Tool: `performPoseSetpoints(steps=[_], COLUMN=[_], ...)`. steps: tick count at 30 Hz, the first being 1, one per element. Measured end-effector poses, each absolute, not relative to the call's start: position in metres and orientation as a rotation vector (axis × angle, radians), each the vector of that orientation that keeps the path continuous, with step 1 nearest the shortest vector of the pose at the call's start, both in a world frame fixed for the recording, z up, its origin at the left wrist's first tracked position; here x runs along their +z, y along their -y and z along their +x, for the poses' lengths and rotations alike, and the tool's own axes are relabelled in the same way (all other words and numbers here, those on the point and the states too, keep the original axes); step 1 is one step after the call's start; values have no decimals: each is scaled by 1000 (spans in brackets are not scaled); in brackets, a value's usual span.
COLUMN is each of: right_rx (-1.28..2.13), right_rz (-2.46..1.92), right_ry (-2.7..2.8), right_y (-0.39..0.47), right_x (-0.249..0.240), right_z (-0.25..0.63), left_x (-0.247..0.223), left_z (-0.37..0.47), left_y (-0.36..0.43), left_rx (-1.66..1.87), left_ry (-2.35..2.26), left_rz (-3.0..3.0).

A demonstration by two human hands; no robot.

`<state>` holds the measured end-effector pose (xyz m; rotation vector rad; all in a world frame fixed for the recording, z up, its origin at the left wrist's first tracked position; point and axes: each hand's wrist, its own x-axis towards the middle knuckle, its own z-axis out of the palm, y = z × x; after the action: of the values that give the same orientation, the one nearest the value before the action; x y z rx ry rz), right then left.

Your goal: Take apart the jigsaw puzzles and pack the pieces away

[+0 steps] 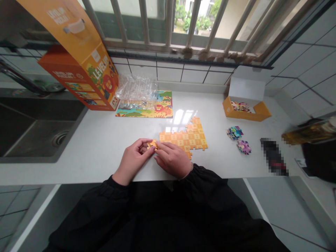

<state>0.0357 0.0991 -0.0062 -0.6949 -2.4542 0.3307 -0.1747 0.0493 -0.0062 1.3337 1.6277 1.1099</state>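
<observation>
My left hand (pixel 135 157) is closed around some orange puzzle pieces (pixel 152 144), held just above the white counter. From the other side my right hand (pixel 173 159) has its fingers on the same pieces, so both hands meet there. How many pieces are held cannot be made out. Beside and partly behind my right hand lies a joined section of orange puzzle (pixel 183 139), with letters or marks on its squares and a stepped, uneven edge. Part of its lower left is hidden by my right hand.
Two small piles, blue-green puzzle pieces (pixel 235 133) and purple puzzle pieces (pixel 244 147), lie to the right. Behind them an open orange box (pixel 246 110) holds more pieces. A picture sheet (pixel 165 105), crumpled clear plastic (pixel 136 91), a tall orange box (pixel 86 80) and a sink (pixel 39 133) are left.
</observation>
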Motion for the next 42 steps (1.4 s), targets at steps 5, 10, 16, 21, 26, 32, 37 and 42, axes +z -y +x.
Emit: performPoseSetpoints(steps=[5, 10, 16, 21, 26, 32, 37, 42], right_rx=[367, 529, 702, 509, 28, -287, -121, -60], right_rz=[-672, -870, -829, -1000, -1320, -1614, -1682, -1663], right_ry=[2292, 2034, 2040, 1936, 1938, 1956, 1995, 2014], right_y=[-100, -105, -109, -105, -103, -101, -95, -93], right_x=[-3, -9, -8, 7, 8, -10, -27, -27], right_z=[38, 45, 51, 92, 184, 260, 264, 261], left_x=[-5, 0, 1, 7, 7, 8, 10, 8], left_z=[-175, -169, -163, -159, -160, -161, -160, -160], left_y=[-48, -44, -42, -44, -46, -49, -51, -51], left_rx=[1141, 1137, 1162, 1125, 1036, 924, 854, 806], left_ry=[-1618, -1501, -1538, -1623, -1609, -1585, -1567, -1568], left_rz=[1379, 1513, 1552, 1672, 1852, 1984, 2020, 2013])
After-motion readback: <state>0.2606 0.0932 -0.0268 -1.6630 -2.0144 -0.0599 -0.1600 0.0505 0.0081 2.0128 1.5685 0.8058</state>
